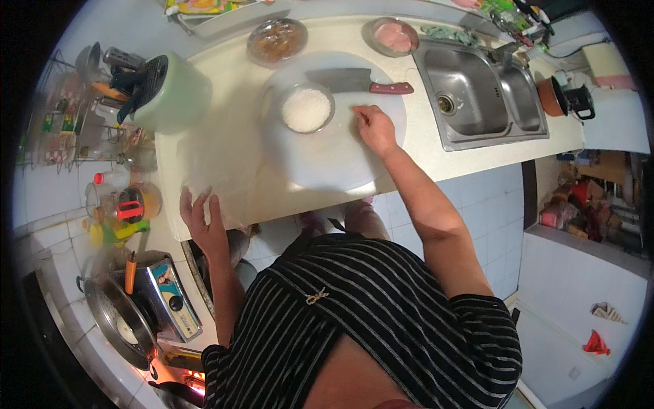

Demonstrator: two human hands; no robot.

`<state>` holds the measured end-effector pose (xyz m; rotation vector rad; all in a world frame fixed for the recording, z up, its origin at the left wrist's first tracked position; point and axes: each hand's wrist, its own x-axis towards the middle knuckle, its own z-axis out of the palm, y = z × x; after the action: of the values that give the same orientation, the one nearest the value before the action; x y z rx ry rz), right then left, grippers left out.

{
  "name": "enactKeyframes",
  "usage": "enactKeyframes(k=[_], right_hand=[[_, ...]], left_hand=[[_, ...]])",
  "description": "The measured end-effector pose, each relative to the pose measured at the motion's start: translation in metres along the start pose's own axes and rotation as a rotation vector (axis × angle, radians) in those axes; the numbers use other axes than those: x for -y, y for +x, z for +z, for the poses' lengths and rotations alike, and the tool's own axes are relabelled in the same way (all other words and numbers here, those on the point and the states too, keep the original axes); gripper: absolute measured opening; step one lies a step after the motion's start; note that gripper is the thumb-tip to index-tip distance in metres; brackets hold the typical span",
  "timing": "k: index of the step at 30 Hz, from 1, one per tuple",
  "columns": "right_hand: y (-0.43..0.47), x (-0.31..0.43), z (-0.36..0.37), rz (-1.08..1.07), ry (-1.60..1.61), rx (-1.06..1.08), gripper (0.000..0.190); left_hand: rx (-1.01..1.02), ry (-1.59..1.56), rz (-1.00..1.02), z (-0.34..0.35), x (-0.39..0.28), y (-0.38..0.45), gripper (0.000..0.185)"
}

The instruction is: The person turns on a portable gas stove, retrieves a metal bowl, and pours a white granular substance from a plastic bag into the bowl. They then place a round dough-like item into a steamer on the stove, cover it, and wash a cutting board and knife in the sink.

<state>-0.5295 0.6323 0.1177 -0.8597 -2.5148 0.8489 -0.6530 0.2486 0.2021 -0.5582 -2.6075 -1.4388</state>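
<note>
My right hand (377,129) is over the right part of a round, whitish cutting board (327,161). Its thumb and forefinger are drawn together, and whether a small thing is pinched between them is too small to tell. A metal bowl of white rice (306,109) stands on the board to the left of that hand. Behind the hand lies a cleaver with a reddish-brown handle (391,88), its blade pointing left. At the counter's front left, my left hand (205,225) has its fingers spread, with nothing visible in it.
A plastic-covered bowl of brown food (277,42) and a bowl of pink meat (394,38) stand behind the board. A double steel sink (462,138) is at right. At left are a green knife block (186,94), a gas stove (176,301), a steamer pan (104,296) and glowing flames (194,381).
</note>
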Motion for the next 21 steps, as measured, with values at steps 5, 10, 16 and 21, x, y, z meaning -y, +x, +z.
enactKeyframes(k=[5, 10, 16, 21], right_hand=[[-0.039, -0.003, -0.017, -0.342, -0.271, 0.118, 0.037], [-0.066, -0.010, -0.018, -0.386, -0.243, -0.015, 0.042], [-0.075, -0.006, -0.015, -0.412, -0.265, -0.035, 0.033], [-0.072, -0.012, -0.013, -0.360, -0.258, -0.060, 0.019]], left_hand=[[0.010, 0.017, -0.017, -0.003, -0.002, -0.001, 0.022], [0.015, -0.008, -0.013, 0.002, 0.004, 0.001, 0.023], [0.021, -0.022, -0.006, 0.006, 0.004, 0.002, 0.023], [-0.003, -0.041, 0.015, 0.005, 0.005, -0.001, 0.022]])
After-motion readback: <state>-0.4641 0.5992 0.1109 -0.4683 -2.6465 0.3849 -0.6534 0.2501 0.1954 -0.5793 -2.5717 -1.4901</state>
